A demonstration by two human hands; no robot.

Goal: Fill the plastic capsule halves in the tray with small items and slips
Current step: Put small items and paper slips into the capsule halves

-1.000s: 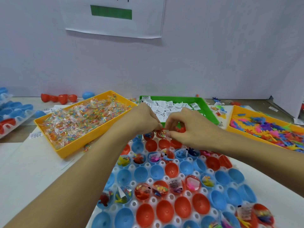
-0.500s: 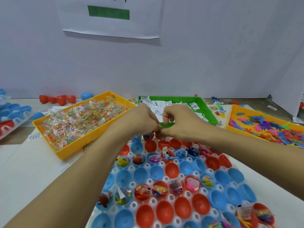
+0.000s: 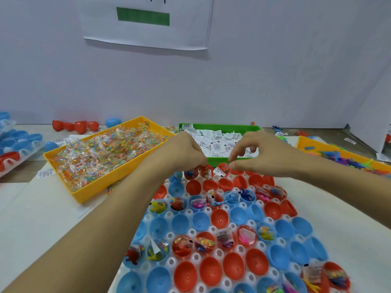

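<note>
Hands that were pressed together half a second ago are now apart. Nearest, the white tray [image 3: 191, 232] holds red and blue capsule halves [image 3: 213, 270], some filled with toys and slips. At its far rows, the left hand [image 3: 186, 150] curls its fingers; whether it holds anything I cannot tell. The right hand [image 3: 254, 154] hovers, thumb and forefinger nearly pinched, above a filled red half [image 3: 223, 169]

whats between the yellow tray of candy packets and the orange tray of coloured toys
In the head view, the green tray of paper slips lies between the yellow tray and the orange tray.
</note>
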